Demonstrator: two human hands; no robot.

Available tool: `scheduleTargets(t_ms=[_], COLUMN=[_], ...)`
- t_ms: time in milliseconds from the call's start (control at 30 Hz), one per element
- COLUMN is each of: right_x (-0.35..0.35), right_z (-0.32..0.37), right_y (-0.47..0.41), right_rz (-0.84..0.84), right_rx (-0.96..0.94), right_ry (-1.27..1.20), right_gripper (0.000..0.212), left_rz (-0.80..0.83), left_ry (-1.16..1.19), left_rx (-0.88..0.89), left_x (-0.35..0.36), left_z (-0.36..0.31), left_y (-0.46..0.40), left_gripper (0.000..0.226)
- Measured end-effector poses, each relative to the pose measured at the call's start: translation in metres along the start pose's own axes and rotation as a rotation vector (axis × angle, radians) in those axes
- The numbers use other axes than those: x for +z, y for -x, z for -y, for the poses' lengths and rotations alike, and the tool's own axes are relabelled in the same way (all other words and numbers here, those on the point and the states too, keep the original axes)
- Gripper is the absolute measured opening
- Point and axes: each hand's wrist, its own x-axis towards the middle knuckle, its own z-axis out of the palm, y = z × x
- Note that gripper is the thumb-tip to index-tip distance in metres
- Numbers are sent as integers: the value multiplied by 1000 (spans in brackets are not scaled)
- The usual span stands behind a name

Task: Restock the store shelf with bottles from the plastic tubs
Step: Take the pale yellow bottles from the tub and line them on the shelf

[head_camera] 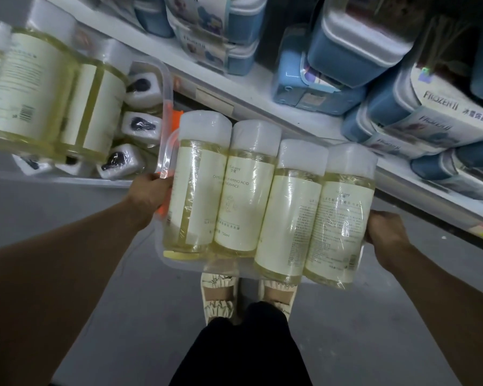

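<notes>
Both hands are clamped on a clear plastic tub (166, 160) held in mid-air above the grey floor (123, 302), one at each side. On the tub's left side, the left hand (151, 195) has its fingers curled over the transparent rim, with the bare forearm running down and out to the lower left corner. At the opposite side, the right hand (385, 228) is wrapped round the tub's right edge, knuckles up, and its forearm stretches away to the lower right. The arms are spread wide, with the load between them.

Across the tub lie four tall clear bottles of pale yellow liquid (265, 201), side by side and touching, each with a white cap, a cream label and a tight film wrap. Their caps point away from the person, toward the white store shelf (262, 87).

To the left, a second clear plastic tub (165, 79) holds more of the same yellow bottles (39, 90) lying on top of small white wrapped packs with dark tops (141, 125). Whether it rests on the floor or on something else cannot be told.

On the shelf stand stacked blue and white lidded plastic boxes (354, 48), some with Frozen II sleeves. Below the held tub, the person's feet in cream ruffled sandals (219, 293) show on the floor.
</notes>
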Motion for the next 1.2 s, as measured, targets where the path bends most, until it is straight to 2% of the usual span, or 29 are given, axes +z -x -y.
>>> scheduleTargets(t_ms=[100, 400, 633, 767, 867, 967, 1200], right_x=[2, 6, -3, -6, -9, -10, -7], right_z=[-1, -14, -26, -37, -44, -47, -55], right_y=[-4, -13, -21, -25, -30, -34, -37], right_rz=[0, -5, -26, -37, -48, -55, -54], right_rx=[12, 41, 72, 84, 87, 85, 51], right_ry=[-12, -49, -81, -111, -129, -161, -192], right_gripper=[24, 24, 23, 26, 28, 29, 24], left_rz=[-4, 2, 27, 50, 36, 46, -5], left_ry=[-17, -85, -117, -126, -153, -162, -177], left_rx=[15, 40, 87, 112, 139, 154, 172], left_x=[7, 21, 37, 51, 61, 67, 70], left_z=[-7, -8, -10, -13, -16, -21, -20], left_y=[1, -9, -16, -21, -27, -30, -34], left_gripper=[21, 36, 24, 24, 33, 24, 19])
